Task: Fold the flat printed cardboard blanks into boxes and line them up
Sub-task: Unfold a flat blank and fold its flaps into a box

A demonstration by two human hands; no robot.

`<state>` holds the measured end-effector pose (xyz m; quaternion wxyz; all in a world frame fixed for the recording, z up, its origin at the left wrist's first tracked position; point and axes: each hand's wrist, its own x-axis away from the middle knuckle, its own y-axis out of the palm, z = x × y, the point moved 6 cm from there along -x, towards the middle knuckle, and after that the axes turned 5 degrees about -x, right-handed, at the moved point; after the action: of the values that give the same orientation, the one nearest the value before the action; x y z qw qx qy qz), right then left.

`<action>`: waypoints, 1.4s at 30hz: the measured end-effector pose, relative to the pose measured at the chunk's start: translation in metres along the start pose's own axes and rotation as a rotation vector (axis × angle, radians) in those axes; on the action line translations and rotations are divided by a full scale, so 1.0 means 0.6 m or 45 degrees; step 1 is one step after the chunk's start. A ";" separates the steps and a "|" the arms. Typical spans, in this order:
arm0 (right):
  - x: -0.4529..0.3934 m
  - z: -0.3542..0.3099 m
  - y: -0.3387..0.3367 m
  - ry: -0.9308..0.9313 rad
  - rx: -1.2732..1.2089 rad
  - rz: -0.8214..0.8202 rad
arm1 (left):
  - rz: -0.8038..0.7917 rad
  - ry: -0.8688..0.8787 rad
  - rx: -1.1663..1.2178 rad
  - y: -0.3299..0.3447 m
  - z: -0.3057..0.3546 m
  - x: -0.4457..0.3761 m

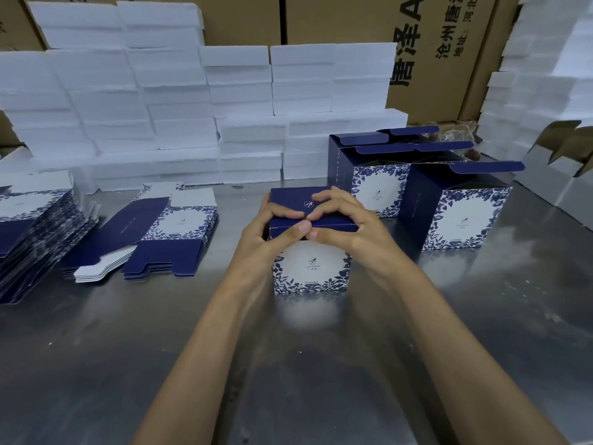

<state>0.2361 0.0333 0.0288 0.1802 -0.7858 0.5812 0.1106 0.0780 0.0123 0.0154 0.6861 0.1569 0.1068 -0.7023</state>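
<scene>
Looks like a packing room or small warehouse: a bare metal worktable (321, 364), white foam blocks (144, 101) stacked along the back, big brown shipping cartons (337, 17) with printed Chinese text behind them, plus piles of flat printed blanks (179, 232).

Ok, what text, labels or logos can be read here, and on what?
"唐泽A": large black print, sideways, on the brown carton at the back.
"沧州唐", "地址:", "河北": smaller print on that carton, cut off.
Held box: small logo and print, too small to read.
Open boxes and flat blanks: same print, unreadable.
</scene>
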 end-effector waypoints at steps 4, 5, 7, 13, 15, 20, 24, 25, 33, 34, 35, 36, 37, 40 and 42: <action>0.001 0.006 -0.009 0.028 -0.080 -0.040 | -0.038 0.018 0.029 -0.003 0.000 0.003; 0.001 0.006 -0.010 0.017 -0.082 -0.013 | -0.045 0.026 0.033 -0.004 0.000 0.004; 0.001 0.007 -0.009 0.002 -0.067 0.027 | -0.063 0.043 0.027 -0.004 -0.001 0.006; 0.004 0.000 -0.011 0.035 -0.063 -0.041 | -0.069 0.055 -0.026 -0.011 0.004 0.004; 0.004 0.003 -0.016 0.055 -0.108 -0.014 | -0.069 -0.005 0.029 -0.021 0.001 0.005; 0.011 0.007 -0.013 0.047 -0.225 0.175 | -0.044 -0.017 0.042 -0.030 0.002 0.006; 0.014 0.009 -0.021 0.109 -0.206 0.093 | -0.041 -0.053 0.064 -0.034 -0.001 0.006; 0.018 0.011 -0.022 0.135 -0.254 0.091 | -0.034 -0.048 0.034 -0.036 -0.001 0.005; 0.031 -0.005 -0.030 0.067 -0.112 0.246 | 0.055 0.072 -0.141 -0.027 0.014 0.009; 0.034 -0.013 -0.033 0.034 0.007 0.282 | 0.044 0.073 -0.143 -0.019 0.015 0.011; 0.040 -0.024 -0.037 -0.030 0.216 0.350 | 0.023 0.079 -0.146 -0.008 0.014 0.012; 0.049 -0.038 -0.039 -0.130 0.474 0.433 | 0.000 0.086 -0.148 0.004 0.012 0.014; 0.059 -0.049 -0.035 -0.245 0.712 0.505 | -0.016 0.093 -0.146 0.017 0.008 0.015; 0.081 -0.057 -0.015 -0.360 1.107 0.543 | 0.044 0.114 -0.176 0.057 -0.009 0.010; 0.082 -0.037 -0.009 -0.188 1.250 0.455 | 0.103 0.094 -0.195 0.086 -0.025 -0.005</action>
<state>0.2552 -0.0175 0.0309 0.5460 -0.4876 0.6752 -0.0907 0.1306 0.0189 0.0062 0.7194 0.1339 0.1792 -0.6576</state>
